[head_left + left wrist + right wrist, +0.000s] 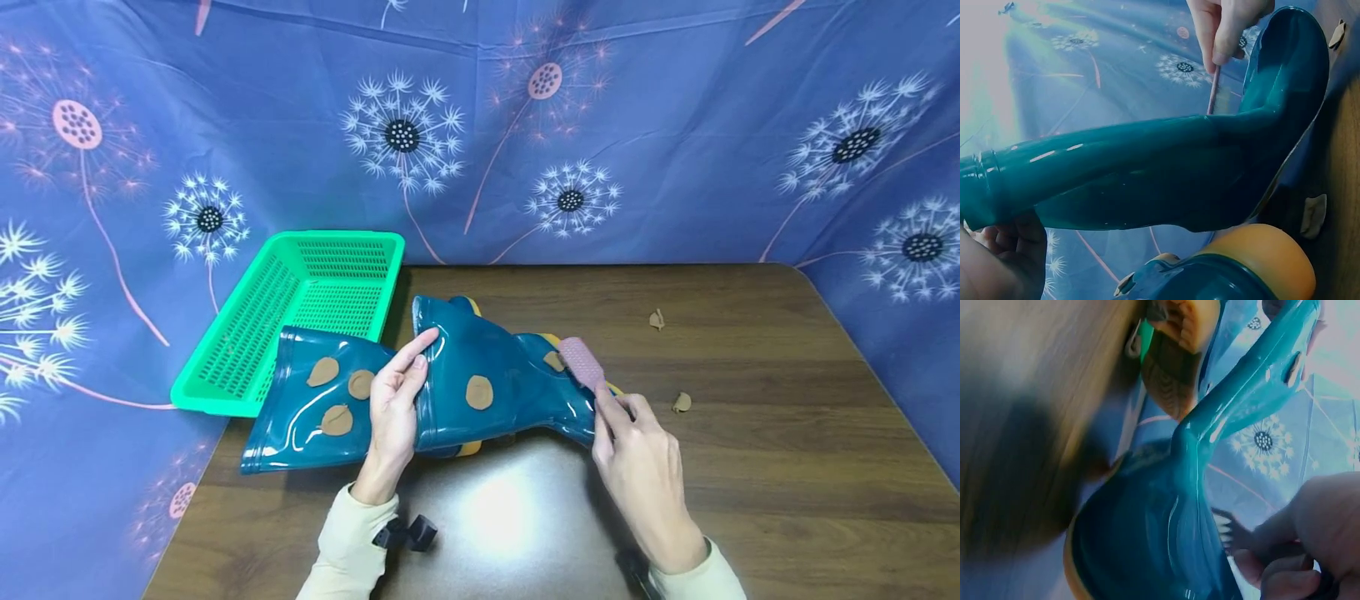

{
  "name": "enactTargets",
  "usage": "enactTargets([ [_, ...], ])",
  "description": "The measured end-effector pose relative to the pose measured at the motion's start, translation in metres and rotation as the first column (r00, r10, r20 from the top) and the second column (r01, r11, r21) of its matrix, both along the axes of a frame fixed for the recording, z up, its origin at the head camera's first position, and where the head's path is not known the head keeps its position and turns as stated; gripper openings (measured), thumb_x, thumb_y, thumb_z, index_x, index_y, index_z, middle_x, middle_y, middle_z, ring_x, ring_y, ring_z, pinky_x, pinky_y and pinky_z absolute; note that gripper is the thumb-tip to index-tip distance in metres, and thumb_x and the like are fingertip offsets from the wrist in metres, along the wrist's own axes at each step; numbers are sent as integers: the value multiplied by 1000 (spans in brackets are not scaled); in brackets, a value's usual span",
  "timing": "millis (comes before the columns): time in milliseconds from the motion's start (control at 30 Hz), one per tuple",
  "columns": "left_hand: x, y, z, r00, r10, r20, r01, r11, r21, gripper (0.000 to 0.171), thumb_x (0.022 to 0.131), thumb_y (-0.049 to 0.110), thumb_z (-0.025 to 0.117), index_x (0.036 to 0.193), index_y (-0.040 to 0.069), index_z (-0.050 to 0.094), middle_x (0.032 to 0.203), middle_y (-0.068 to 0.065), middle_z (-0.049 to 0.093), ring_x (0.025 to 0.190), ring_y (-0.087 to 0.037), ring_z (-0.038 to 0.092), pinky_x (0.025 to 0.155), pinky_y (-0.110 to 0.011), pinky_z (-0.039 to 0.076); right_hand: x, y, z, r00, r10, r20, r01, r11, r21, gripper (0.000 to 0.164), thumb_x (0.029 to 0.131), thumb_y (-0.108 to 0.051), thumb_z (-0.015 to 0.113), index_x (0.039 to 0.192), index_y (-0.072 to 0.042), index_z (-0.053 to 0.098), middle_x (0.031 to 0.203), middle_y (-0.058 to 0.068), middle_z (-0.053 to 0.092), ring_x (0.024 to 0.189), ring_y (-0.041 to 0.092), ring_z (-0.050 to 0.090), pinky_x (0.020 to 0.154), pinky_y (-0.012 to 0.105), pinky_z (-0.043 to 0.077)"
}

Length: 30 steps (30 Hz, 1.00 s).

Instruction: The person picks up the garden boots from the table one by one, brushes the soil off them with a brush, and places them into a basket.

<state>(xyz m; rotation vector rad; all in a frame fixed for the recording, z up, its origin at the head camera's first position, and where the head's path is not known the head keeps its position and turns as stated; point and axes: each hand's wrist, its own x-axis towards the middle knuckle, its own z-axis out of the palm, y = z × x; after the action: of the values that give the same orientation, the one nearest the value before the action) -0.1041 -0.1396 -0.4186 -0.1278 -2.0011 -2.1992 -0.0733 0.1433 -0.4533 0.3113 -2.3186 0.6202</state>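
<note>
My left hand [393, 412] grips the shaft rim of a glossy teal rubber boot [510, 358], whose foot points right. One round brown clay-like patch [480, 392] sits on its shaft, and another patch [554, 361] is near the ankle. My right hand [641, 467] pinches the handle of a pink brush [581, 361], its head against the boot beside the ankle patch. In the right wrist view the bristles [1223, 530] face the boot. A second teal boot [300, 425] lies partly beneath the first, several brown patches on its shaft; its orange sole [1172, 381] shows there.
A green plastic basket [225, 367] stands at the back left, behind the second boot's shaft. Two loose brown pieces, one farther back [657, 319] and one nearer [682, 402], lie on the wooden table [810, 433] to the right. A blue dandelion-print cloth [480, 125] hangs behind.
</note>
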Motion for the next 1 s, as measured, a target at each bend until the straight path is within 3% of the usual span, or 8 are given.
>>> enactTargets([
  [67,0,0,0,1000,5,-3,-5,1000,0,46,115,22,43,155,1,52,156,-17,59,117,-10,75,92,-32,62,0,1,0,1000,-6,-4,6,1000,-25,27,90,-1,76,116,-4,82,94,17,73,60,32,69,49,52,54],
  [200,0,-1,0,1000,7,-10,-7,1000,-4,46,115,22,43,155,1,53,155,-17,59,117,-11,75,92,-32,62,0,1,-1,996,88,9,-88,996,12,28,88,-2,78,115,-6,83,93,11,73,52,16,59,44,38,48],
  [267,0,-1,-1,1000,5,-8,-5,1000,-4,46,115,22,43,155,1,52,156,-17,58,117,-10,75,92,-32,62,0,1,-1,996,89,8,-89,995,36,28,88,-2,77,116,-6,82,92,13,72,52,19,61,43,39,49],
  [400,-1,-1,0,1000,-1,-5,1,1000,-5,45,115,18,41,155,-1,52,155,-20,58,115,-7,75,91,-29,62,-1,4,0,1000,1,-18,-1,1000,-13,27,89,-1,76,115,-3,81,94,18,72,60,31,69,48,51,53],
  [600,0,0,1,1000,8,-11,-8,1000,4,45,115,19,42,154,0,53,154,-19,59,115,-8,76,91,-30,62,-1,3,-1,993,109,37,-109,994,11,28,89,-3,77,116,-7,83,93,9,73,56,17,62,47,37,49],
  [767,1,0,0,1000,12,4,-12,1000,11,46,115,22,43,155,1,52,155,-17,59,116,-10,75,92,-31,62,-1,4,-1,1000,-4,7,4,1000,-12,28,89,-1,77,117,-4,81,95,18,73,61,33,70,50,53,55],
  [900,0,-1,0,1000,20,0,-20,1000,2,46,115,22,43,154,1,53,156,-16,59,117,-9,75,92,-31,62,-1,4,-2,998,64,15,-64,998,-14,28,90,-3,78,117,-6,83,93,12,74,58,22,66,48,43,52],
  [1000,-1,-1,-1,1000,11,8,-11,1000,9,46,115,22,42,155,0,53,155,-18,59,115,-9,75,91,-30,62,-1,3,-2,998,64,26,-65,998,17,27,90,-3,77,116,-5,82,92,13,72,56,24,66,46,43,51],
])
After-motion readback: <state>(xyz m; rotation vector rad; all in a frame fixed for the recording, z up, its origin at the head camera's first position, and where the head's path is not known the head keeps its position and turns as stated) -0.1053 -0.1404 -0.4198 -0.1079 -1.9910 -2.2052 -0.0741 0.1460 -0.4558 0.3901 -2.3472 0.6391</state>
